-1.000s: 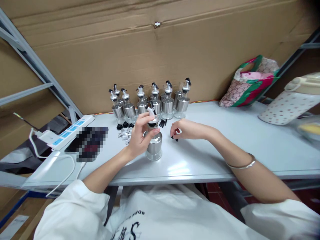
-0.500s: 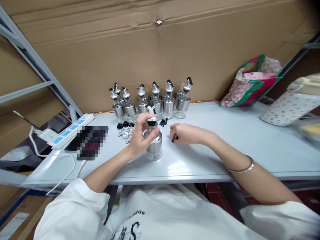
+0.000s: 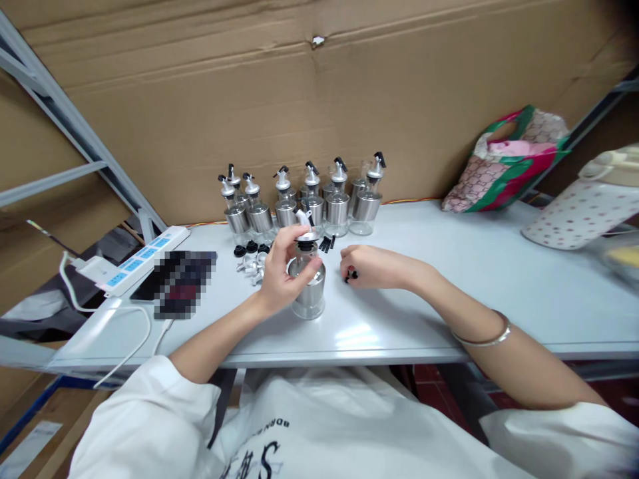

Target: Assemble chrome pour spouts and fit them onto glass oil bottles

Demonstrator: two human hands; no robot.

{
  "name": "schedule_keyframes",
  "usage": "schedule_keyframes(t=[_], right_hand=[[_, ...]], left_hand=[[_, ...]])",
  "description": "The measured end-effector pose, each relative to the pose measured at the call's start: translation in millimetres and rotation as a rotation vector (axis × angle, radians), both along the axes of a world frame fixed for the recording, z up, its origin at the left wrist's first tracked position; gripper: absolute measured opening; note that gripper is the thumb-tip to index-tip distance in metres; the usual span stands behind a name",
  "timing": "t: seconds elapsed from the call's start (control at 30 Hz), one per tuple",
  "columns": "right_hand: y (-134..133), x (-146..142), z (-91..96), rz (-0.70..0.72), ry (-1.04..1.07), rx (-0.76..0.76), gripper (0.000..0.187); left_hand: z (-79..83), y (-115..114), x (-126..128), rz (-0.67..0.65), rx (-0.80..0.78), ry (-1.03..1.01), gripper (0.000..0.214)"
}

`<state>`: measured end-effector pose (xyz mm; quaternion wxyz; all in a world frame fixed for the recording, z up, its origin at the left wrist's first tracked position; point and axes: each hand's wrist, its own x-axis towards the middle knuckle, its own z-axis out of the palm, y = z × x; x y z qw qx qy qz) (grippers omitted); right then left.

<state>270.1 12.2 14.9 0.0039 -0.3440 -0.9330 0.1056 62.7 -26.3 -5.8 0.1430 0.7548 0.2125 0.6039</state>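
My left hand [image 3: 285, 271] is wrapped round the neck of an upright oil bottle [image 3: 310, 293], glass with a steel band. On its mouth sits a silver pour spout [image 3: 305, 229] with a black collar. To the right, my right hand [image 3: 367, 266] rests low at the tabletop with its fingers curled in. Small black pieces [image 3: 351, 275] show at those fingertips; their exact kind is hard to make out. Several black strips [image 3: 327, 243] lie behind, between the two hands. Left of the bottle are loose silver spout parts [image 3: 251, 267] and black stoppers [image 3: 251, 247].
Several spouted bottles [image 3: 337, 206] stand in rows by the cardboard wall [image 3: 200, 100]. A power strip [image 3: 144, 259] and a blurred-out dark device [image 3: 174, 283] lie at the left. At the right are a patterned bag [image 3: 499, 169] and a dotted jug [image 3: 574, 206].
Almost nothing differs. The left hand and the bottle appear a touch further right, and the right hand keeps its curled pose at the table.
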Motion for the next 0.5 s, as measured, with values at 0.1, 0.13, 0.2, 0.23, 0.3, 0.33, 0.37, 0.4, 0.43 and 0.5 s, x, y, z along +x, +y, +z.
schedule_keyframes(t=[0.1, 0.13, 0.2, 0.23, 0.3, 0.33, 0.37, 0.4, 0.43, 0.5], right_hand=[[-0.2, -0.4, 0.2, 0.009, 0.020, -0.017, 0.026], [-0.4, -0.8, 0.4, 0.009, 0.021, -0.022, 0.026], [-0.8, -1.4, 0.8, 0.005, 0.023, -0.033, 0.024], [-0.9, -1.7, 0.9, 0.005, 0.025, -0.035, 0.024], [-0.7, -1.7, 0.8, 0.006, 0.031, -0.030, 0.024], [-0.5, -1.6, 0.7, 0.008, 0.035, -0.025, 0.023], [-0.3, -1.4, 0.5, 0.008, 0.041, -0.019, 0.023], [-0.1, -1.1, 0.2, 0.006, 0.048, -0.013, 0.022], [0.1, -0.9, 0.0, -0.003, 0.054, -0.008, 0.023], [0.1, -0.5, -0.2, -0.026, 0.054, -0.007, 0.027]], left_hand=[[-1.3, 0.1, 0.6, -0.010, 0.001, -0.001, 0.049], [-1.5, 0.1, 0.6, -0.010, 0.001, -0.001, 0.049], [-1.5, 0.2, 0.6, -0.010, -0.001, 0.001, 0.050], [-1.3, 0.2, 0.5, -0.010, -0.002, 0.003, 0.050], [-0.7, 0.2, 0.6, -0.011, 0.001, 0.003, 0.051], [-0.4, 0.2, 0.7, -0.011, 0.006, 0.002, 0.051], [-0.1, 0.2, 0.8, -0.012, 0.011, 0.001, 0.050], [0.0, 0.2, 1.0, -0.012, 0.016, 0.000, 0.050], [0.1, 0.2, 1.1, -0.012, 0.020, -0.001, 0.050], [-0.2, 0.3, 1.1, -0.012, 0.021, 0.000, 0.050]])
